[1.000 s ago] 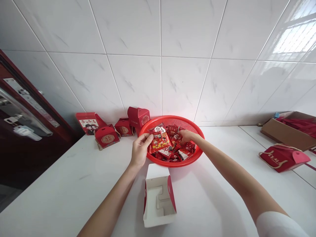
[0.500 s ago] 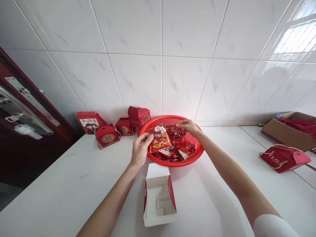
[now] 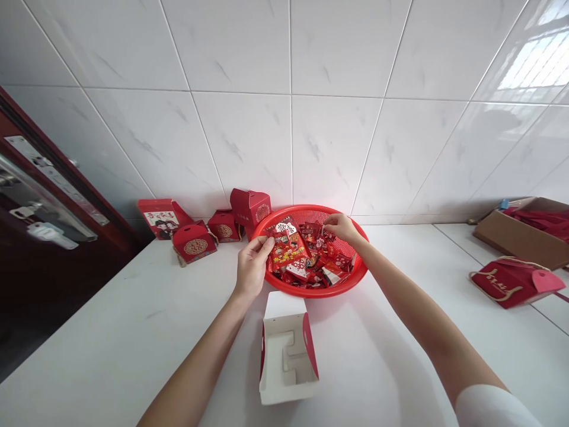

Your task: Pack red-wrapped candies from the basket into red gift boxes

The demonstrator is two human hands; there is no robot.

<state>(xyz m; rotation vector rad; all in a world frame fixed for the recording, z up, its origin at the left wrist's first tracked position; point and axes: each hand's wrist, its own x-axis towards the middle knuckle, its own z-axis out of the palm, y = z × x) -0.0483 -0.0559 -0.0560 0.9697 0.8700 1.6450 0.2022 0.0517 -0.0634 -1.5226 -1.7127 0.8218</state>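
Observation:
A red perforated plastic basket [image 3: 362,270] holds a heap of small red wrapped candy packets [image 3: 331,270]. At its left rim my left hand [image 3: 251,267] is closed, thumb on top, on a larger red snack packet [image 3: 287,249] with cartoon print, held over the heap. My right hand [image 3: 342,228] reaches over the right side, its fingers pinched together among the packets at the back; whatever is between the fingertips is hidden. In front of the basket stands an open box [image 3: 288,391], white inside with red side flaps, nothing inside it.
Several red gift boxes [image 3: 194,242] stand by the wall to the left. On the right are a red box with a rope handle [image 3: 507,284] and a brown carton [image 3: 520,237] containing red material. A dark red door [image 3: 53,196] with keys is at far left.
My right hand has shifted slightly right within the basket. The snack packet in my left hand is now raised and tilted a little differently. The open box has not moved.

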